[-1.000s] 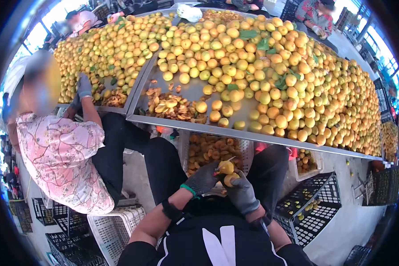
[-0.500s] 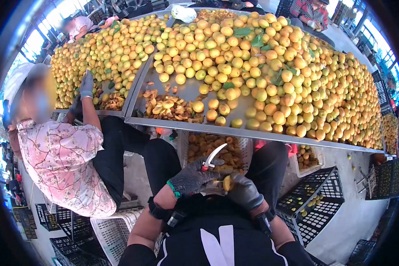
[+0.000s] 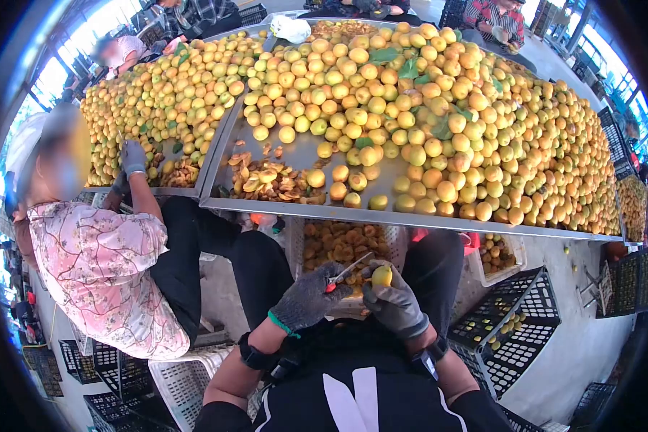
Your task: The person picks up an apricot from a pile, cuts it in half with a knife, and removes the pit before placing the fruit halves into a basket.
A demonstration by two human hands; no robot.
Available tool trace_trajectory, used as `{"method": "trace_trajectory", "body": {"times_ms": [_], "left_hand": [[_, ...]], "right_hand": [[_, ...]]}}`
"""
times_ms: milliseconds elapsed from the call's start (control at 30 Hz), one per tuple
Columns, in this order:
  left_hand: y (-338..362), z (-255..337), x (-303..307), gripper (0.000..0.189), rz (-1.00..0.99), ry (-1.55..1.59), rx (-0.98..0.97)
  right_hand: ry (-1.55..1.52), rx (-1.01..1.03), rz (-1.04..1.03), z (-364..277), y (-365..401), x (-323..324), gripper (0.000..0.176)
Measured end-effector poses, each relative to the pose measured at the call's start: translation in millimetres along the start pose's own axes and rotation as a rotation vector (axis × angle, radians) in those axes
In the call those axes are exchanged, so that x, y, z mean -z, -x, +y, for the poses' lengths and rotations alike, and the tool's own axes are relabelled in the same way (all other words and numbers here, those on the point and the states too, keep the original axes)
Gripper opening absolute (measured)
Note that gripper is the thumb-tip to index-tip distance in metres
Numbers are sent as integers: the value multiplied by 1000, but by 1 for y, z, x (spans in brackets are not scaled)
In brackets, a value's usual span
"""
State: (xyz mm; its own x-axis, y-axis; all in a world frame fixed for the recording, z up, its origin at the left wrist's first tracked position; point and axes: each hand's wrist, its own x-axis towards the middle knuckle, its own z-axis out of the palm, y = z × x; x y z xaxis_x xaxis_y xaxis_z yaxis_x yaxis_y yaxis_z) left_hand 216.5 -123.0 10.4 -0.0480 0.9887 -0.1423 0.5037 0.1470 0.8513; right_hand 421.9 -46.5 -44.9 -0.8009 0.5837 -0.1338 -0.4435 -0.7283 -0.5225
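Note:
My left hand point(image 3: 306, 294), in a dark grey knit glove with a green cuff, is closed on a small knife point(image 3: 351, 266) with a red handle; its blade points up and right. My right hand point(image 3: 397, 308), in a grey coated glove, holds a yellow fruit point(image 3: 381, 276) upright between its fingers, just right of the blade tip. Below the table edge, behind my hands, a white crate point(image 3: 397, 248) holds many cut fruit pieces point(image 3: 342, 241). More cut pieces point(image 3: 273, 180) lie on the metal table point(image 3: 302, 208), beside a large heap of whole fruit point(image 3: 439, 137).
A co-worker point(image 3: 104, 259) in a pink floral top sits at the left, with gloved hands over the table. Other people sit across the table. Black crates point(image 3: 507, 324) stand at the lower right, and a white crate point(image 3: 183, 381) is at the lower left.
The fruit in my right hand is now raised and upright. The knife blade has tilted lower toward the right. The co-worker's raised hand has shifted slightly left and down.

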Motion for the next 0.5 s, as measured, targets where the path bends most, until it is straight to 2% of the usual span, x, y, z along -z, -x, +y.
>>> {"method": "trace_trajectory", "body": {"times_ms": [67,133,267,333,500], "left_hand": [[2,1,0,33,13,-16,-27],[4,2,0,34,25,-34,-52],[9,5,0,39,9,-140,-55],[11,10,1,41,0,-161,-58],[12,29,3,43,-82,-183,-69]], "right_hand": [[28,-14,-13,-1,-3,-4,55],[584,175,107,-2,-9,-19,57],[490,86,183,-10,-10,-28,65],[413,21,73,-15,-6,-32,60],[380,130,-24,-8,-9,-23,62]]}}
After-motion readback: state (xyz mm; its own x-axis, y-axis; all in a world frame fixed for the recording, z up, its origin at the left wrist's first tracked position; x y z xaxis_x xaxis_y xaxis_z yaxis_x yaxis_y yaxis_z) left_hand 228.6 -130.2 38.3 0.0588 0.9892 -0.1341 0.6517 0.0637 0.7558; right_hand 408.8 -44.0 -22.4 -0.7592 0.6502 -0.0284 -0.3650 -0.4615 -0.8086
